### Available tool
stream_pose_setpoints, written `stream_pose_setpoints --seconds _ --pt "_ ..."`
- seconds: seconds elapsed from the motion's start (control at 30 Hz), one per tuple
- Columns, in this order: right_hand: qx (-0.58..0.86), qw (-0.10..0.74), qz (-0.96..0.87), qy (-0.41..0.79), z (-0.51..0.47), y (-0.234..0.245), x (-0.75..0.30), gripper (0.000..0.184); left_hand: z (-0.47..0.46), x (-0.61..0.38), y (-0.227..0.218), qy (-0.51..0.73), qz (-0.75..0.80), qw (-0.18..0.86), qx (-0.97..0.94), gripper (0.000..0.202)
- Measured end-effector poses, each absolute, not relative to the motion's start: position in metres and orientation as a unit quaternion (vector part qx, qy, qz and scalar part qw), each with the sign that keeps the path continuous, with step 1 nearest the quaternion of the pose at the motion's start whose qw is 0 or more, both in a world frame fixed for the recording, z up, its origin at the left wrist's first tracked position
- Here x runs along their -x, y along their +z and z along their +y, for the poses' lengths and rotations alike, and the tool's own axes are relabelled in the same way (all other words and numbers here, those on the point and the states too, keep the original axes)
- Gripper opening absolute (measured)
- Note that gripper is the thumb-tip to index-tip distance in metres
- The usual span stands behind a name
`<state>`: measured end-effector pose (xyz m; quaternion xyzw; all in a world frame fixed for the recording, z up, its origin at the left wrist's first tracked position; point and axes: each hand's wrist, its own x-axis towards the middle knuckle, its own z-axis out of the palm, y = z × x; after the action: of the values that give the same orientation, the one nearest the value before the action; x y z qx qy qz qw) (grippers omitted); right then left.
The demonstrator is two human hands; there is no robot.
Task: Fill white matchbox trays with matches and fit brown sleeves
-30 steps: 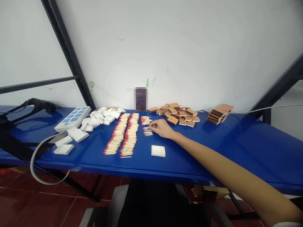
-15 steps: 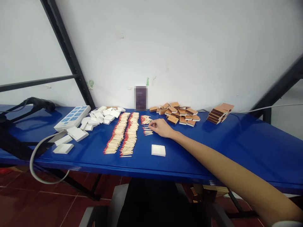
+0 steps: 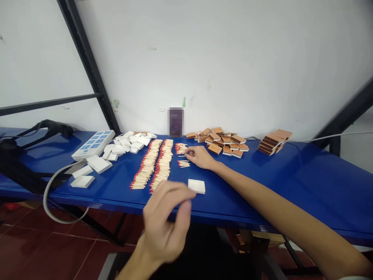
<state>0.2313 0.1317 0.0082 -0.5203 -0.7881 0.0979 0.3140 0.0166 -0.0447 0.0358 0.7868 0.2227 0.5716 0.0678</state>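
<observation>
The right hand (image 3: pixel 201 157) has its thumb and fingertips drawn together at the right end of a single match (image 3: pixel 181 156); whether they pinch it, I cannot tell. The left hand (image 3: pixel 166 225), blurred, curves over the near edge of the table (image 3: pixel 247 204), thumb and forefinger apart with nothing visible between them. Its forefinger overlaps the white tray (image 3: pixel 197 187) in view; contact is unclear.

Just near of the single match lies a small group of matches (image 3: pixel 183 164); just far of it, a small heap of matches (image 3: pixel 180 147). Each stick should be very light, stiff but easily snapped, and apt to roll. The bare wood at the right end looks the best place to pinch, clear of the red heads on the left. The tray seems light and thin-walled, likely to slide or dent if squeezed; opposite side walls offer the safest hold.

Farther left run two long rows of matches (image 3: pixel 145 165), then a pile of white trays (image 3: pixel 125 144). Far right of the hand sit brown matchboxes (image 3: pixel 215 148).
</observation>
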Motion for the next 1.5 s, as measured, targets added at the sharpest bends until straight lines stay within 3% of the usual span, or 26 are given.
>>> stream_pose_setpoints --seconds 0.23,0.33,0.63,0.93,1.3,1.5 --pt "0.516 0.301 -0.798 0.080 0.137 0.007 -0.230 0.014 -0.011 -0.028 0.021 0.263 0.230 -0.022 -0.937 0.013" --pt "0.518 0.293 -0.799 0.077 0.139 0.007 -0.230 0.016 -0.018 -0.020 0.008 0.205 0.256 -0.053 -0.943 0.010" --pt "0.524 0.276 -0.803 0.066 0.141 0.008 -0.230 0.021 -0.017 -0.021 -0.020 0.327 0.257 -0.097 -0.904 0.010" --pt "0.534 0.275 -0.797 0.066 0.141 0.005 -0.231 0.023 -0.018 -0.026 -0.024 0.345 0.273 -0.114 -0.891 0.010" --pt "0.513 0.259 -0.813 0.092 0.128 0.006 -0.233 0.009 -0.021 -0.027 -0.020 0.351 0.292 -0.089 -0.885 0.011" --pt "0.517 0.288 -0.801 0.086 0.135 0.003 -0.238 0.019 -0.022 -0.027 -0.020 0.346 0.292 -0.088 -0.887 0.011"
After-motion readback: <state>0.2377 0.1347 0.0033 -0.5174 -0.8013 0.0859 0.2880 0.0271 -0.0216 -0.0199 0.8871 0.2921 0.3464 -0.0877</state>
